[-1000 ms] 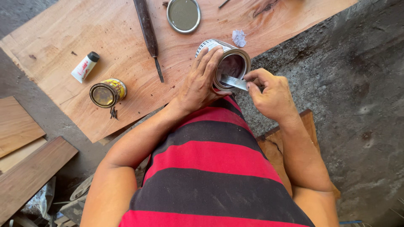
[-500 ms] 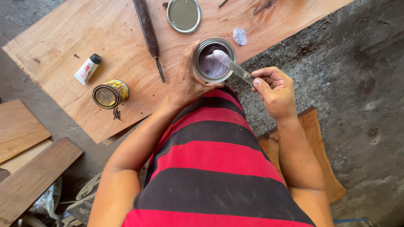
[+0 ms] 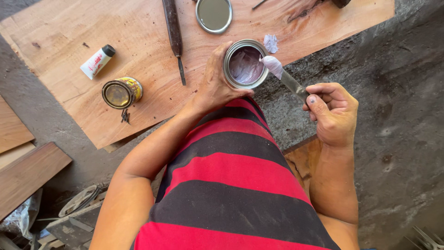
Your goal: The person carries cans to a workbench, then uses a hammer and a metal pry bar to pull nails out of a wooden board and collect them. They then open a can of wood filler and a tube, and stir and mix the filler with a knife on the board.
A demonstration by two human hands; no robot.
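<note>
Over the near edge of a plywood counter [image 3: 138, 28], the left hand [image 3: 213, 85] wraps its fingers around an open tin of pale putty [image 3: 245, 64], mouth facing up, held above the lap. The right hand [image 3: 334, 113] pinches shut on a putty knife [image 3: 289, 79] (blade loaded with a pale lump), its long axis slanting up-left, tip at the tin's rim.

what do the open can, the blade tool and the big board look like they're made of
The open can, held by the left hand, looks like bare metal: its rim shines silver-grey. The blade tool in the right hand seems to be metal too, a thin grey blade carrying pale putty. The big board looks like unfinished plywood: matt, reddish-brown grain with dark flecks.
</note>
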